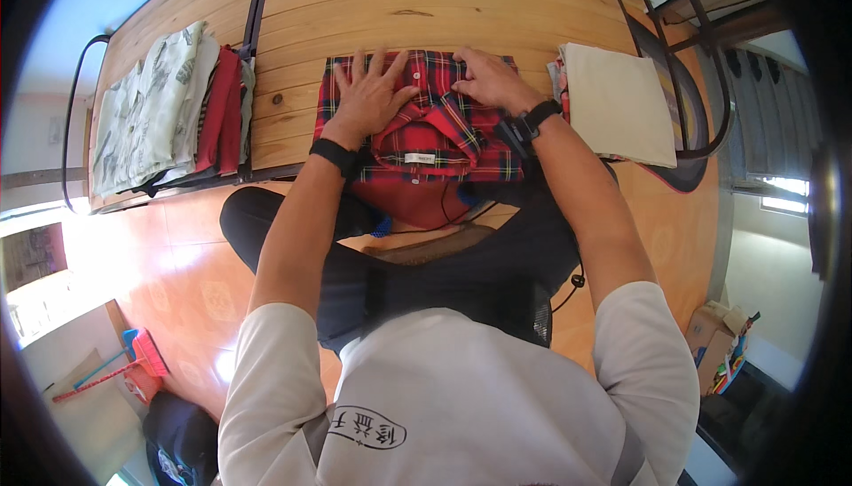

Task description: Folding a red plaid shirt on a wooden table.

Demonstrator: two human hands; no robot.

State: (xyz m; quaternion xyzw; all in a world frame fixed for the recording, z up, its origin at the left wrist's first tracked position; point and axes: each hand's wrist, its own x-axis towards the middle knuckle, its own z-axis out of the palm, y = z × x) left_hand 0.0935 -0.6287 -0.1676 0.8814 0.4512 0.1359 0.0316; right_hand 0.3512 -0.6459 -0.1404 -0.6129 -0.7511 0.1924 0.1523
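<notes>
A red plaid shirt (435, 86) lies folded in a rectangle at the near edge of the wooden slatted table (417, 7), its collar toward me and a white label inside the neck. My left hand (368, 95) rests flat on the shirt's left part, fingers spread and pointing away from me. On the right part lies my right hand (493, 82), its fingers bent with the tips touching the cloth. Nothing shows gripped in either hand. Dark bands circle both wrists, and the right one also carries a small black device.
To the left stands a stack of folded clothes (160, 104), white patterned and red. A cream folded cloth pile (617, 100) sits at the right. Dark metal bars (692, 51) rise past the table's right end. A red broom (151, 353) and cardboard box (714, 339) are on the floor.
</notes>
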